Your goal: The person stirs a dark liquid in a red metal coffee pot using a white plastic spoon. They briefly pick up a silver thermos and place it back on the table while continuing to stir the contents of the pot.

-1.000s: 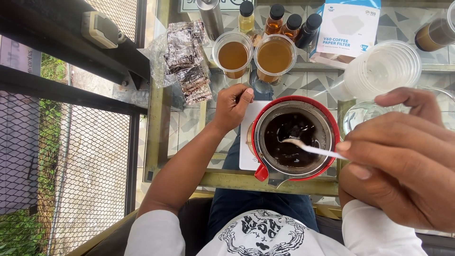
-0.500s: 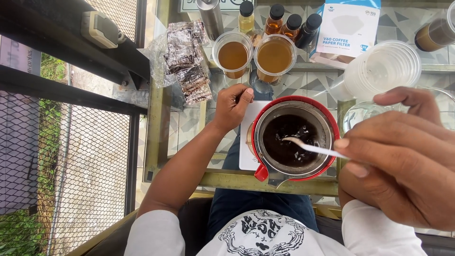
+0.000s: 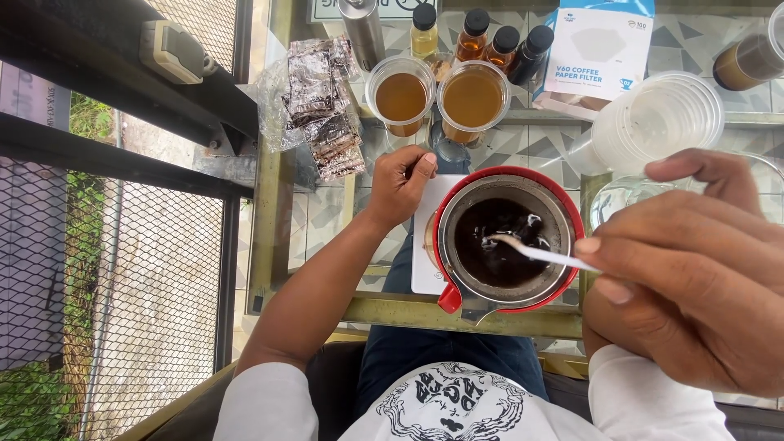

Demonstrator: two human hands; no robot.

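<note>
A red dripper (image 3: 506, 241) with a metal filter holds dark wet coffee grounds and stands on a white scale (image 3: 425, 261) on the glass table. My right hand (image 3: 686, 269) grips a thin white spoon (image 3: 539, 255) whose tip is dipped in the grounds. Resting in a loose fist on the table, my left hand (image 3: 404, 184) touches the scale's top left corner and holds nothing.
Two clear cups of brown liquid (image 3: 437, 98) stand behind the dripper, with several syrup bottles (image 3: 490, 37) and a box of paper filters (image 3: 600, 49) beyond. Silver sachets (image 3: 322, 106) lie at the left. A stack of clear cups (image 3: 653, 122) sits right. A metal railing (image 3: 122, 155) runs along the left.
The spoon tip has shifted slightly inside the grounds. My left hand stays where it was.
</note>
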